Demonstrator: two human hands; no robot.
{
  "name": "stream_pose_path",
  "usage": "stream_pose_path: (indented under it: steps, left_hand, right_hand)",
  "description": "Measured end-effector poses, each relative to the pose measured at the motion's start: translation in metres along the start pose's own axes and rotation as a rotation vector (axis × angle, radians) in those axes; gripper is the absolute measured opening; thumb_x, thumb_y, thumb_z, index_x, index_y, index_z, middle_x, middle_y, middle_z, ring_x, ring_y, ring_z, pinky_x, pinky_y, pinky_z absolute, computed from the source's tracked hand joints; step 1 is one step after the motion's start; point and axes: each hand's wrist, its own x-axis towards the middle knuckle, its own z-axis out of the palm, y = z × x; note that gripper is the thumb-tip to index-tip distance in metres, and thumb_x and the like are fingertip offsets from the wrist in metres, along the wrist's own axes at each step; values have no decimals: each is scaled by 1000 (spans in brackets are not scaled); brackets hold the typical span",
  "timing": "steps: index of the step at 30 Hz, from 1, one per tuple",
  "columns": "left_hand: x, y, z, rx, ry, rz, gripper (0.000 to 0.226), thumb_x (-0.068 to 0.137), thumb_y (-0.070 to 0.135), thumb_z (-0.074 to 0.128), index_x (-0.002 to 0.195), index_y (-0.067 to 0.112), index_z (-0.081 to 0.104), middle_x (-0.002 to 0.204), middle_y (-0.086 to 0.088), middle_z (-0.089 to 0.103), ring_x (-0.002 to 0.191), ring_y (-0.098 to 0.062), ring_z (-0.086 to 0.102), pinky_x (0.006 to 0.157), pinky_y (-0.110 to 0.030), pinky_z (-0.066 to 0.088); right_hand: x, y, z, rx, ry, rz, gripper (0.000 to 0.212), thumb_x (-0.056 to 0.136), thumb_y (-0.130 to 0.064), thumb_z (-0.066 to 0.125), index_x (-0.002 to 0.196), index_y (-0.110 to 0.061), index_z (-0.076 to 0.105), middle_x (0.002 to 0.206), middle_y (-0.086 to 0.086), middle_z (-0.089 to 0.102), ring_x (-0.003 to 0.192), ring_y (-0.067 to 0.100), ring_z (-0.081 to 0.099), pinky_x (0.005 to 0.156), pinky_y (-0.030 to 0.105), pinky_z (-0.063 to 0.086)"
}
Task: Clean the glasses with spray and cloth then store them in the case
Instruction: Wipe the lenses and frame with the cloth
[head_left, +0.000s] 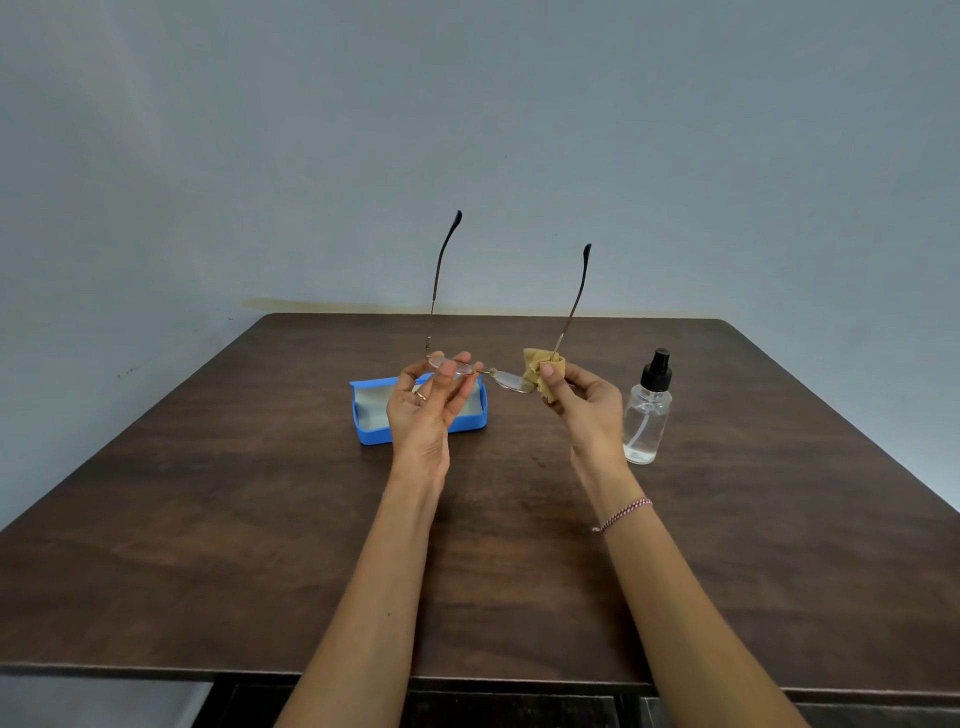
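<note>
The glasses (480, 371) are held in the air above the table (260, 493), between the two hands, with their front running from left to right and both temple arms open and pointing up and away from the person. The left hand (426, 405) pinches the left lens at its rim with the thumb and the fingertips, so this hand is closed on the frame and carries it. The right hand (582, 405) is closed on a small yellow cloth (540, 371), and the cloth is folded around the outer end of the right lens, near the hinge. The long axis of the front is a little tilted, the right end being lower and nearer to the person. The blue case (415, 421) lies open on the table just under and behind the left hand, its long side also left to right, so it is nearly parallel to the glasses. The spray bottle (648, 410) stands upright just to the right of the right hand, not touching it. I judge that the wiping step is in progress; for storing, the temples must fold first, and the left hand is nearer to the case.
</note>
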Motion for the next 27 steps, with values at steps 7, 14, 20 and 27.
stream_pose_path:
  steps: [7, 14, 20, 27]
  left_hand:
    - [-6, -7, 4, 6, -81, -67, 47, 70, 25, 64, 113, 7, 57, 106, -12, 69, 102, -23, 67, 90, -30, 53]
    - [-8, -13, 7, 146, -123, -121, 23, 88, 5, 57, 111, 7, 60, 116, -16, 65, 110, -23, 63, 91, -27, 52]
    - [-8, -19, 6, 180, -38, -109, 11, 88, 9, 59, 95, 4, 67, 87, -5, 74, 92, -17, 69, 75, -22, 56]
    - [-8, -18, 5, 197, 30, -89, 10, 89, 12, 58, 88, 8, 67, 81, 0, 75, 82, -10, 71, 73, -20, 56]
  right_hand:
    - [2, 3, 0, -38, 36, -29, 11, 85, -15, 67, 95, -10, 69, 83, 0, 71, 81, 10, 67, 83, 27, 55]
    - [2, 7, 0, -25, 52, -40, 15, 85, -15, 68, 97, -6, 69, 86, 7, 72, 86, 18, 68, 84, 31, 55]
    - [0, 9, 2, -87, -3, -84, 14, 85, -15, 68, 96, -6, 70, 84, 5, 71, 82, 15, 67, 75, 21, 53]
    - [-2, 8, 1, -99, -58, -44, 17, 81, -18, 72, 96, -8, 71, 87, 5, 73, 84, 14, 68, 82, 29, 54]
